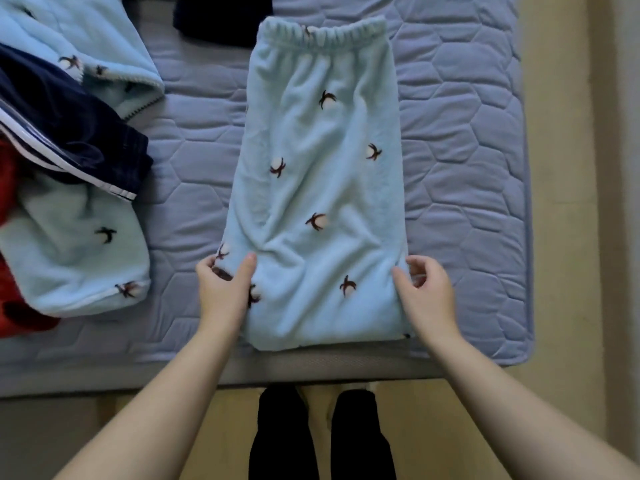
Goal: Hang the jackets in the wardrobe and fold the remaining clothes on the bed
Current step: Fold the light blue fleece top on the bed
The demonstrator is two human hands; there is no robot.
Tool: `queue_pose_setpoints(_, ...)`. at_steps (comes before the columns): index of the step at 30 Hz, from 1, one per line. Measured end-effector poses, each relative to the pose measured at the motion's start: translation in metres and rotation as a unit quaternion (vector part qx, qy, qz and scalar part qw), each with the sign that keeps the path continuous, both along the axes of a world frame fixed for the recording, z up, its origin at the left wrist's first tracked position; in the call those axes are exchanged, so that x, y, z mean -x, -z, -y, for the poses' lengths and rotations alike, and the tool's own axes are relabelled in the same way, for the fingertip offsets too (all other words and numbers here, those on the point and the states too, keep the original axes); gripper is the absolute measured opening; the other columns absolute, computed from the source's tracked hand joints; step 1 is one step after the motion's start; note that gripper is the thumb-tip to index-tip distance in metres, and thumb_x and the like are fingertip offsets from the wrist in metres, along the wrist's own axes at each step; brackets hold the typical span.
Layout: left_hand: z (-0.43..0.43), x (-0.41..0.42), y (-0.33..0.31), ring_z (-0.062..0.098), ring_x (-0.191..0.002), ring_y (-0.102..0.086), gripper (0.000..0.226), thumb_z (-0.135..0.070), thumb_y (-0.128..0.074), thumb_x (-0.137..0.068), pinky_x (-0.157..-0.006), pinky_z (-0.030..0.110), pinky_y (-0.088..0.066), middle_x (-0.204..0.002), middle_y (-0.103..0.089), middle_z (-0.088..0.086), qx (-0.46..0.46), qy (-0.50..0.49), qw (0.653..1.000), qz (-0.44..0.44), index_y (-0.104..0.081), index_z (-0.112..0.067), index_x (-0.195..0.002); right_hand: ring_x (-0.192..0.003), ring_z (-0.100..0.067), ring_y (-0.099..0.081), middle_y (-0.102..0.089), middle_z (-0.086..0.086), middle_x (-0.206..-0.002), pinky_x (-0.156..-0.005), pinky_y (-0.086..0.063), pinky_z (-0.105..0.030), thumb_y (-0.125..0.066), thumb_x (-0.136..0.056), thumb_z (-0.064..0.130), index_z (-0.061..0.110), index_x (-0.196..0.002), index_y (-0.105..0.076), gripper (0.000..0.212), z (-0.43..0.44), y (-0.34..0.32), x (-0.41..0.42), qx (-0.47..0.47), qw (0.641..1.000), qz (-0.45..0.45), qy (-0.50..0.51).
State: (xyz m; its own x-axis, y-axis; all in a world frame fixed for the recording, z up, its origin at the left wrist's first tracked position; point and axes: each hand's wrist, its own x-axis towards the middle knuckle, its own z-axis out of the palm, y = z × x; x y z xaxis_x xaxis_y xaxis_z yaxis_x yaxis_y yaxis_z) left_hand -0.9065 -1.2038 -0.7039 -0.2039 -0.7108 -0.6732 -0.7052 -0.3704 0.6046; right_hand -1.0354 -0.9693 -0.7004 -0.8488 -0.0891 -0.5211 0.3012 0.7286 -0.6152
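- Fleece pants flat on bed, long axis running straight away from person, waistband at far end.
- L hand pinches near-left edge, R hand near-right edge.
- Next fold prob. near end up twd waistband.

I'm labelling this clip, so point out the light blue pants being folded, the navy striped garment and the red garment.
light blue pants [322,188]: head view, middle of the folded legs.
navy striped garment [86,133]: head view, dark fabric above the white stripes.
red garment [7,181]: head view, patch at the left edge.
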Motion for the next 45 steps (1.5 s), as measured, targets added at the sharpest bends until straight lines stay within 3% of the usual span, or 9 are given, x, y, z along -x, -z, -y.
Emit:
queue_pose_setpoints(3, -0.025, -0.014, -0.016, 0.023, -0.108, -0.054, 0.055, -0.042, -0.070, -0.081, -0.097, 0.043, -0.045, -0.118, -0.053, 0.007, 0.065, 0.034, 0.997, 0.034, -0.041, -0.013, -0.117, -0.077, 0.009, -0.057, -0.063, 0.018, -0.091, -0.061, -0.042, -0.009, -0.065, -0.088, 0.031, 0.029, -0.097, -0.058, 0.011, -0.009, -0.005, -0.030, 0.013, 0.994, 0.101, -0.033)
queue_pose_setpoints(8, -0.048, -0.036, -0.020, 0.034, -0.096, -0.055, 0.025, -0.031, -0.059, -0.090, -0.076, 0.039, -0.039, -0.096, -0.061, 0.016, 0.139, 0.194, 0.969, 0.070, -0.055, -0.007, -0.086, -0.089, -0.017, -0.060, -0.066, -0.001, -0.097, -0.074, -0.048, -0.030, -0.058, -0.093, 0.020, 0.013, -0.103, -0.063, 0.013, -0.023, -0.001, -0.031, 0.010, 0.995, 0.101, -0.021)
queue_pose_setpoints(16, -0.026, -0.044, -0.002, 0.005, -0.083, -0.058, 0.021, -0.045, -0.057, -0.091, -0.070, 0.030, -0.046, -0.087, -0.063, -0.013, -0.016, 0.097, 0.995, 0.027, -0.060, -0.025, -0.087, -0.074, -0.010, -0.061, -0.068, -0.003, -0.088, -0.061, -0.048, -0.026, -0.059, -0.093, 0.027, 0.007, -0.089, -0.063, 0.020, -0.031, 0.004, -0.028, 0.036, 0.986, 0.160, 0.021)
queue_pose_setpoints(19, -0.020, -0.048, 0.006, 0.023, -0.088, -0.063, 0.023, -0.036, -0.057, -0.093, -0.079, 0.040, -0.052, -0.091, -0.066, 0.004, -0.048, 0.088, 0.993, 0.068, -0.060, -0.020, -0.076, -0.074, -0.023, -0.053, -0.060, -0.012, -0.077, -0.062, -0.036, -0.032, -0.054, -0.095, 0.022, -0.005, -0.082, -0.059, 0.031, -0.032, 0.009, -0.023, -0.014, 0.992, 0.128, 0.001)
queue_pose_setpoints(22, -0.009, -0.037, 0.007, 0.032, -0.102, -0.062, 0.030, -0.040, -0.064, -0.081, -0.095, 0.052, -0.048, -0.108, -0.066, 0.014, -0.105, 0.009, 0.992, 0.064, -0.062, -0.011, -0.090, -0.075, -0.023, -0.053, -0.059, -0.005, -0.076, -0.062, -0.036, -0.032, -0.054, -0.093, 0.025, 0.003, -0.081, -0.059, 0.025, -0.023, 0.012, -0.018, -0.022, 0.989, 0.145, 0.025)
queue_pose_setpoints(28, 0.035, 0.013, 0.009, 0.016, -0.100, -0.049, 0.060, -0.058, -0.059, -0.083, -0.082, 0.031, -0.040, -0.113, -0.049, -0.004, 0.078, 0.089, 0.992, 0.043, -0.044, -0.017, -0.124, -0.069, -0.008, -0.052, -0.056, 0.011, -0.074, -0.058, -0.037, -0.029, -0.047, -0.092, 0.054, 0.023, -0.075, -0.051, 0.035, 0.036, 0.009, 0.038, 0.007, 0.999, 0.025, 0.028)
queue_pose_setpoints(32, 0.053, 0.031, 0.025, 0.028, -0.084, -0.050, 0.036, -0.045, -0.043, -0.096, -0.065, 0.034, -0.034, -0.086, -0.059, 0.004, 0.191, 0.292, 0.923, 0.160, -0.051, -0.014, -0.082, -0.092, -0.029, -0.056, -0.063, -0.011, -0.097, -0.071, -0.036, -0.032, -0.041, -0.099, 0.037, 0.009, -0.091, -0.055, 0.033, 0.063, 0.035, 0.068, -0.045, 0.998, -0.036, 0.041)
queue_pose_setpoints(39, 0.068, 0.064, 0.019, 0.033, -0.114, -0.047, 0.036, -0.037, -0.036, -0.097, -0.089, 0.044, -0.036, -0.125, -0.052, 0.013, 0.293, 0.274, 0.900, 0.170, -0.049, -0.012, -0.118, -0.114, -0.031, -0.052, -0.054, -0.009, -0.121, -0.089, -0.042, -0.041, -0.041, -0.097, 0.036, 0.012, -0.121, -0.046, 0.034, 0.071, 0.038, 0.092, -0.080, 0.991, -0.112, -0.001)
queue_pose_setpoints(45, 0.062, 0.142, 0.034, 0.027, -0.147, -0.013, 0.066, -0.041, -0.035, -0.092, -0.116, 0.050, -0.009, -0.159, -0.016, 0.011, 0.477, 0.591, 0.650, 0.007, -0.021, -0.015, -0.151, -0.148, -0.022, -0.014, -0.014, -0.007, -0.160, -0.116, -0.010, -0.050, -0.041, -0.094, 0.033, 0.013, -0.151, -0.023, 0.063, 0.135, 0.042, 0.114, -0.128, 0.837, -0.329, -0.417)
